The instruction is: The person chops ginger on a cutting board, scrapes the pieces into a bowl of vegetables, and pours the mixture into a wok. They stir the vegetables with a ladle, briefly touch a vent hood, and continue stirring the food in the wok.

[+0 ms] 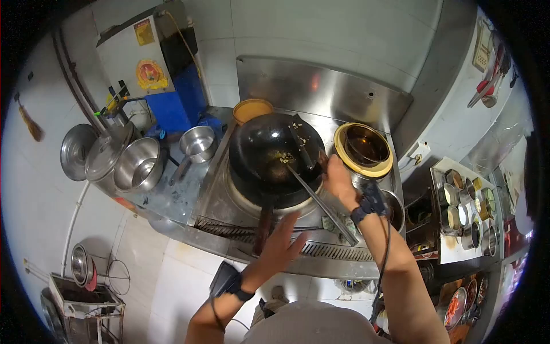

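Observation:
A black wok (252,143) sits on the stove burner, with small pale yellow chopped bits (282,157) in its bottom. My right hand (338,180) is closed around the handle of a dark-bladed knife (302,146), which is over the wok's right side; a few pale bits cling near its tip. A long-handled ladle (323,203) leans in the wok, its grey handle running out over the front rim below my right hand. Beside the wok's handle (264,229), my left hand (279,247) has its fingers apart and holds nothing.
Right of the wok stands a dark pot (366,144) in a yellow-rimmed container (341,150). Metal pots (139,166) and a small saucepan (197,143) are on the left counter. Seasoning tins (452,218) fill a rack at right. A vented strip (338,251) runs along the stove front.

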### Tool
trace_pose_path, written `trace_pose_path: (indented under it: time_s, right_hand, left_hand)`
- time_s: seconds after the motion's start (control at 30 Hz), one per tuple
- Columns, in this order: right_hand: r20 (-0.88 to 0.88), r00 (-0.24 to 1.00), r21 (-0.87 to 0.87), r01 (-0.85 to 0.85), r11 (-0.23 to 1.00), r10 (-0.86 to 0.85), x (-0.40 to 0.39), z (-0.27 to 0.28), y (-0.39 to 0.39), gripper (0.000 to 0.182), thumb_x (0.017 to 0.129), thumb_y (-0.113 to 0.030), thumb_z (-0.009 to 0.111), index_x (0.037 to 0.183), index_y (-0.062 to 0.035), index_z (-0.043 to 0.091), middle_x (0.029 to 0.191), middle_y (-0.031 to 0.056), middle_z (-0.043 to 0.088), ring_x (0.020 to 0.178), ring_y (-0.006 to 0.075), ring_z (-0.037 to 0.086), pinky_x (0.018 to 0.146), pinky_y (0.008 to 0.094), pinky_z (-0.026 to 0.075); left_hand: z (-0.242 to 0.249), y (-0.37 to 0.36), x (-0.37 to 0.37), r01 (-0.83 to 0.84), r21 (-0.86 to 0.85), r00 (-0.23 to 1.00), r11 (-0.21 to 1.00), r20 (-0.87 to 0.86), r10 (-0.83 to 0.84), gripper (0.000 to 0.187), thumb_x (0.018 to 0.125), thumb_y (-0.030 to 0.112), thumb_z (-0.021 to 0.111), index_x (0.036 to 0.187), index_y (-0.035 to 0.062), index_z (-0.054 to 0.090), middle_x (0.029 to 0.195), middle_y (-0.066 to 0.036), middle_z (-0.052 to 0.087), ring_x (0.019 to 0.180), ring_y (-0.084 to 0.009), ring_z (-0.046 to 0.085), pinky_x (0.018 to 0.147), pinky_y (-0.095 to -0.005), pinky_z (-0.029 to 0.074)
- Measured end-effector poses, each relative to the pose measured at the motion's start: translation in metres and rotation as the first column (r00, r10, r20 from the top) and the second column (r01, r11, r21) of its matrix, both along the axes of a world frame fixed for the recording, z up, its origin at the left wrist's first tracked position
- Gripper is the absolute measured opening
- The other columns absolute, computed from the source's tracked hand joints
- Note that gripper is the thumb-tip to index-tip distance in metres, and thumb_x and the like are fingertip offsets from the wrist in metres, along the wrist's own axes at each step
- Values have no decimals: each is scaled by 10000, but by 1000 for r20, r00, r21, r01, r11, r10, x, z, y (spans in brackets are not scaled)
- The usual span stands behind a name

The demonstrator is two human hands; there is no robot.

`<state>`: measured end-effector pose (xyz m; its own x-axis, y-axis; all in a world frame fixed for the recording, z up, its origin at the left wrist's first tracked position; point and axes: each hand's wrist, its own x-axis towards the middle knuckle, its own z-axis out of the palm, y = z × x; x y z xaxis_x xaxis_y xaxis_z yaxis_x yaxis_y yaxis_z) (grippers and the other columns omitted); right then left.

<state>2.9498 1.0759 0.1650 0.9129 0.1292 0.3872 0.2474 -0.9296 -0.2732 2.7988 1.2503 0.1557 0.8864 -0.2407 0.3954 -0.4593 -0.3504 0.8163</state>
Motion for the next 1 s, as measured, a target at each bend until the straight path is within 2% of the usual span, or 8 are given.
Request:
trace_pose_path:
  time_s: [0.33,0.53,0.63,0.67,0.73,0.8,0.9,1.0]
  right_hand:
    - [-383,878,692,68,719,286,-73,48,-28,311,718,-75,584,939,30,392,680,143,529,597,206,539,517,300,424]
    - [-475,813,806,246,539,338,-123,64,-63,269,749,-15,542,969,3,390,723,73,498,556,108,480,467,256,395]
    - [-90,991,679,-11,734,99,-159,4,-108,355,723,-64,575,1033,-41,403,908,77,527,863,150,499,734,270,405]
    - [-190,982,650,119,750,8,-189,17,-126,376,736,-119,586,1047,-29,396,927,101,505,856,185,490,737,277,410]
    - [-240,949,722,316,616,-204,-248,24,-168,394,739,-162,610,1035,-24,389,859,90,492,814,171,474,695,296,411]
    - [-233,848,739,473,481,-477,-320,15,-220,365,731,-160,606,1004,-19,408,808,92,517,728,163,513,628,287,432]
    - [-224,502,764,623,169,-835,-430,-1,-286,331,713,-97,591,973,-3,410,737,70,520,562,141,514,484,272,435]
    - [-181,176,906,412,-95,-968,-549,-19,-346,277,715,-70,567,938,-3,418,687,60,499,454,111,463,392,250,389]
  left_hand:
    - [31,-59,149,-67,490,934,869,338,-119,569,870,340,327,1266,-51,206,1333,-209,185,1235,-340,182,1000,-418,164]
    - [23,-55,200,-95,415,911,905,403,-89,406,811,213,438,1100,-68,382,1131,-240,412,1085,-363,374,919,-414,299]
    - [-1,-27,229,41,794,970,606,113,-214,328,809,266,429,1003,19,525,998,-184,539,933,-374,490,813,-427,379]
    - [18,-39,207,-97,706,959,702,-122,255,363,773,335,466,965,40,556,902,-186,577,885,-355,531,772,-406,411]
    - [59,-60,186,-37,870,986,492,-49,160,457,750,359,493,1058,23,523,975,-198,563,943,-308,531,795,-341,412]
    - [16,-23,221,-119,546,967,829,255,-29,348,772,107,489,1101,-9,478,1038,-203,530,951,-316,516,830,-343,393]
    - [18,-35,190,-536,646,736,544,673,-74,426,741,-10,502,1158,-14,413,1115,-191,477,984,-294,502,853,-344,382]
    - [60,-86,102,-120,272,831,955,553,-53,240,777,71,516,1001,-15,508,930,-129,544,831,-212,537,734,-303,424]
